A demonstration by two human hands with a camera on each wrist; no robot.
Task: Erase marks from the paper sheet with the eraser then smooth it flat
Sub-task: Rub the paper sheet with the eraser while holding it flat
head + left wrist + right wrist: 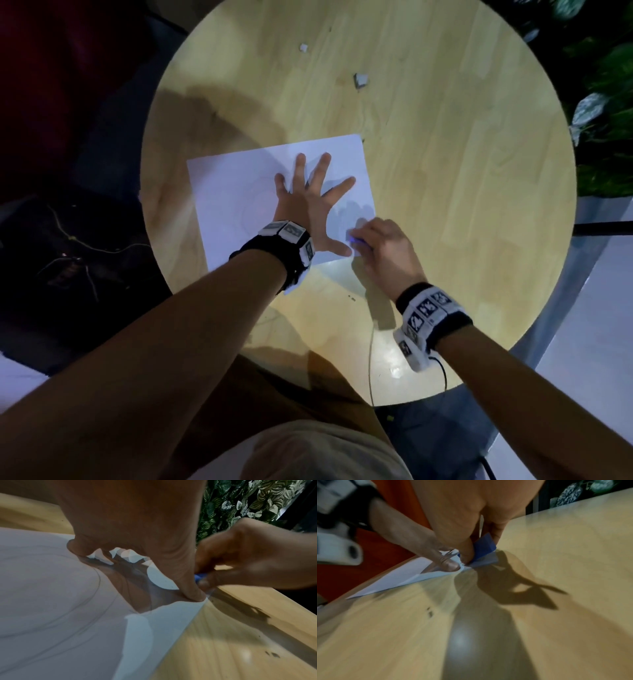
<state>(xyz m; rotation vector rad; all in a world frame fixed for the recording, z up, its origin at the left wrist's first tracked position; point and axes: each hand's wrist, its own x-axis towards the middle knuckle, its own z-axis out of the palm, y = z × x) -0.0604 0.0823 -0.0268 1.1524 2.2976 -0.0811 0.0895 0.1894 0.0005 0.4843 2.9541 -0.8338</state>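
Note:
A white paper sheet (239,192) lies on the round wooden table (445,144), with faint curved pencil lines (96,596) on it. My left hand (308,202) presses flat on the sheet, fingers spread, thumb (192,588) near the sheet's near right corner. My right hand (380,246) pinches a blue-sleeved eraser (484,549) and holds it down on that corner of the paper (402,578), right beside the left thumb (448,563). The eraser (352,238) shows only as a small blue edge in the head view.
Two small white scraps (360,80) (303,47) lie on the far part of the table. A thin cable (371,359) runs across the near edge. Leafy plants (603,102) stand to the right, and dark floor clutter (68,246) to the left.

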